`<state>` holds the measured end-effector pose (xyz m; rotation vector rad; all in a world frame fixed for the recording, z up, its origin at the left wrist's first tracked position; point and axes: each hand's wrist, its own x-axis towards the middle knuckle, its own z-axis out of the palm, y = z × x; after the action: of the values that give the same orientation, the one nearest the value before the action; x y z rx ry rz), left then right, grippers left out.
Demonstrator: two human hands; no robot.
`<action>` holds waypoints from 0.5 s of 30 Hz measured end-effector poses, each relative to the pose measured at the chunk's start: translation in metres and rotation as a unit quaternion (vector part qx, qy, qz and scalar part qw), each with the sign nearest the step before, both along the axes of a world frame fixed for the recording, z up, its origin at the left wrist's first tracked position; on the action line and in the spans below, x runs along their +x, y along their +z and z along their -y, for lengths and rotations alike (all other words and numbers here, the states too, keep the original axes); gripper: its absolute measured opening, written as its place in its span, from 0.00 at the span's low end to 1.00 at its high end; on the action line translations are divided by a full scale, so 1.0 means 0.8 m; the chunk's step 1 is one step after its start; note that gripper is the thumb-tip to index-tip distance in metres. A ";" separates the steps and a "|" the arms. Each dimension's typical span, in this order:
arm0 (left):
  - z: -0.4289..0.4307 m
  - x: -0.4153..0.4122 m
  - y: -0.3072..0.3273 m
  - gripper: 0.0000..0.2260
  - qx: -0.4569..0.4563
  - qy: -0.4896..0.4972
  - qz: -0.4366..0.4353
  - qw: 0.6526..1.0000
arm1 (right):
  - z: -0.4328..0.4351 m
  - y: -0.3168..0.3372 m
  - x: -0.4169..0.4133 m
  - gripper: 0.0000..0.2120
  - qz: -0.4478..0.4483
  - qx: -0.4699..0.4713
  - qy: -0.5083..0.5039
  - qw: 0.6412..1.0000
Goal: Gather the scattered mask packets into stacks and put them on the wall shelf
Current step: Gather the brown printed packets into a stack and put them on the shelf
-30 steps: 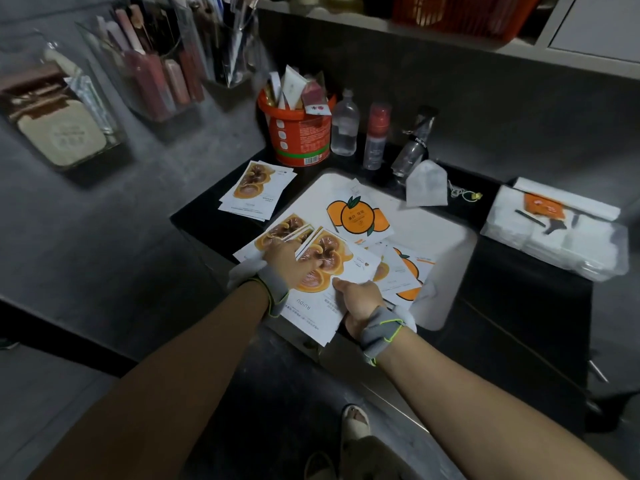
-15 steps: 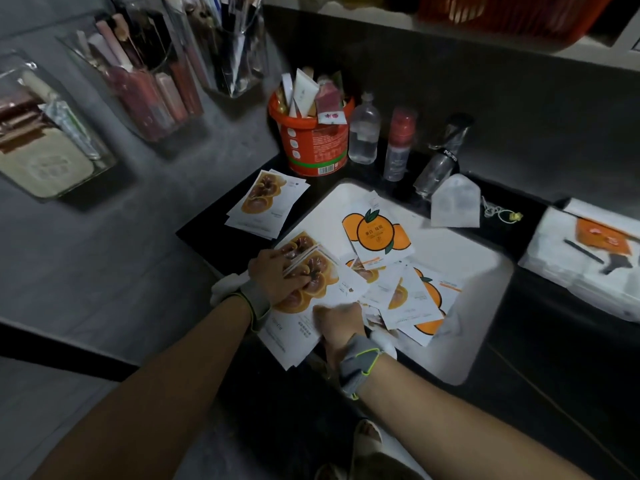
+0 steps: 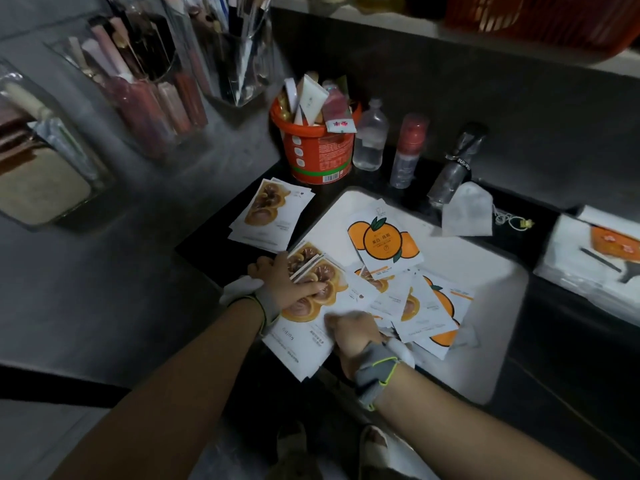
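A stack of mushroom-print mask packets [image 3: 304, 336] lies at the near edge of the black table [image 3: 214, 244], partly overhanging it. My left hand [image 3: 285, 287] presses flat on top of this stack, fingers stretched across the print. My right hand [image 3: 353, 337] grips the stack's lower right edge, thumb on top and fingers curled. Loose orange-print and mushroom-print packets [image 3: 427, 308] overlap just right of my hands on a white mat [image 3: 485, 271]. One orange-print packet [image 3: 382, 244] lies apart behind them. A second mushroom-print stack [image 3: 273, 214] sits at the table's left corner.
Clear wall-mounted holders [image 3: 52, 174] with cosmetics hang on the left wall. An orange tub [image 3: 320, 157], three bottles [image 3: 408, 150] and a white pouch [image 3: 467, 209] stand at the back. A tissue pack [image 3: 588, 268] lies right. A red basket [image 3: 519, 19] sits on the upper ledge.
Both hands have dragged the mushroom-print stack toward the near edge, where it now overhangs. My right hand has slid left along its lower edge. The scattered packets have stayed in place.
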<state>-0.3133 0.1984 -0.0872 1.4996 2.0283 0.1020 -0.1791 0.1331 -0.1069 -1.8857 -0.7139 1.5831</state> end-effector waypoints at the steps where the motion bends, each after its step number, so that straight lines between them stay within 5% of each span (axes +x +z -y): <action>1: -0.005 -0.002 0.001 0.51 -0.008 -0.006 -0.010 1.000 | -0.002 -0.001 0.000 0.08 0.021 0.009 0.015 1.000; 5: -0.019 -0.014 0.004 0.48 -0.039 -0.041 -0.016 0.998 | -0.007 0.002 -0.013 0.08 0.069 0.030 0.041 0.996; 12: -0.015 -0.025 -0.001 0.41 -0.027 -0.051 0.125 0.991 | -0.014 0.002 -0.032 0.10 0.076 0.030 -0.071 0.994; 15: -0.016 -0.033 -0.004 0.37 -0.005 -0.026 0.216 0.976 | -0.022 -0.017 -0.042 0.33 0.055 0.065 -0.102 0.991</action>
<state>-0.3396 0.2108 -0.0901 1.3826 1.6378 0.3639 -0.2126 0.1510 -0.1205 -1.8952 -0.6313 1.2852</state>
